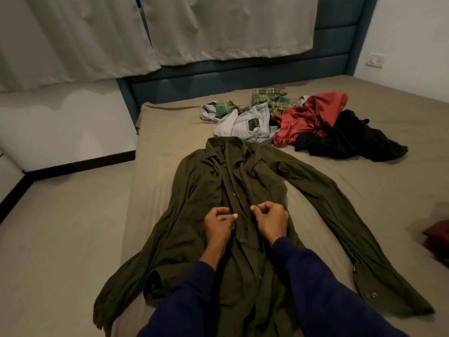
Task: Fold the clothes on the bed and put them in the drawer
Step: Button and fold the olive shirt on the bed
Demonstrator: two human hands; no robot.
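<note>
An olive green button shirt [194, 203] lies front up on the bed [364, 190], collar away from me and both sleeves spread out to the sides. My left hand [220, 222] and my right hand [269, 220] rest on its front placket at mid-chest, fingers curled, each pinching the fabric on either side of the button line. Beyond the collar lies a pile of unfolded clothes: light grey jeans [245, 122], a green plaid garment [274, 99], a red garment [308, 117] and a black garment [349, 139].
The bed has a tan sheet and a blue padded headboard [243, 76] under pale curtains [218, 27]. Floor [60, 227] lies to the left of the bed. A dark red cushion [437, 235] sits at the right edge. A wall socket [375, 60] is at the far right.
</note>
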